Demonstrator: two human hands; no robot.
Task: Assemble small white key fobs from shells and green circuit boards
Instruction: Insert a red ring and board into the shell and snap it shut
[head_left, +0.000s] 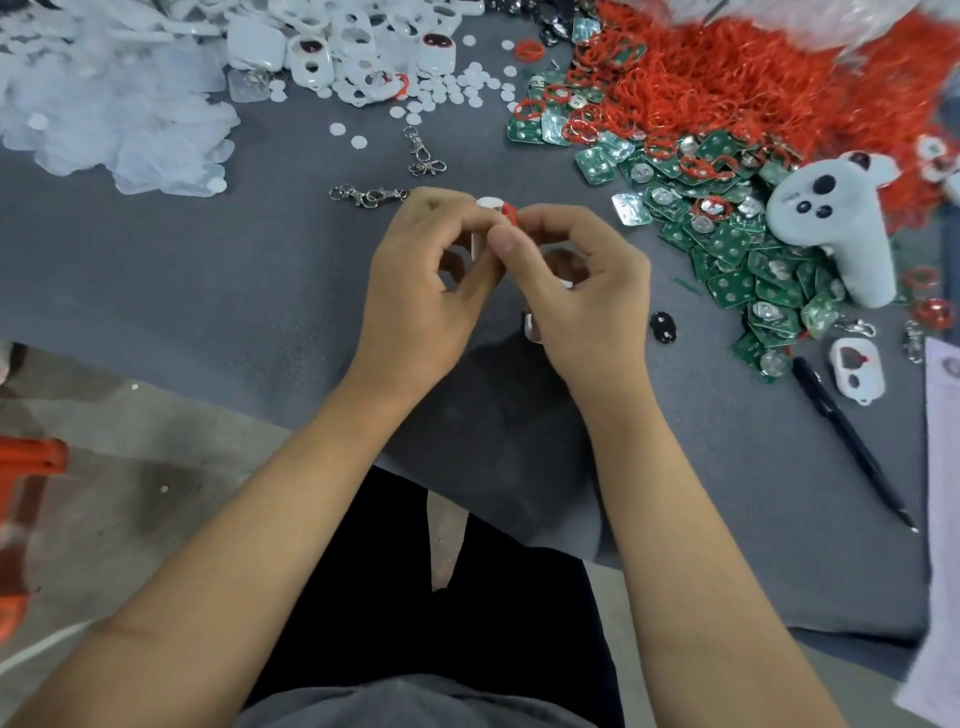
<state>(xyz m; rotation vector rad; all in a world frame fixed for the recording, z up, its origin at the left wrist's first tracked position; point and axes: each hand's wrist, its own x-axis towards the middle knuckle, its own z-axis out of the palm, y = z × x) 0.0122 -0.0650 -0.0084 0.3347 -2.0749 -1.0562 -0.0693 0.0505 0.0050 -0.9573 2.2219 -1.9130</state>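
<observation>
Head view: grey table (208, 291), then a heap of green circuit boards (737, 249) at right. Left hand (431, 275) and right hand (576, 291) meet mid-table, fingers pinched together on a white shell (487, 203) and a small red ring (510, 212).

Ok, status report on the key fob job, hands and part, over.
Both hands up together over the grey mat. Left hand and right hand pinch one white shell with a red ring. Green boards piled right, nothing in the way.
</observation>
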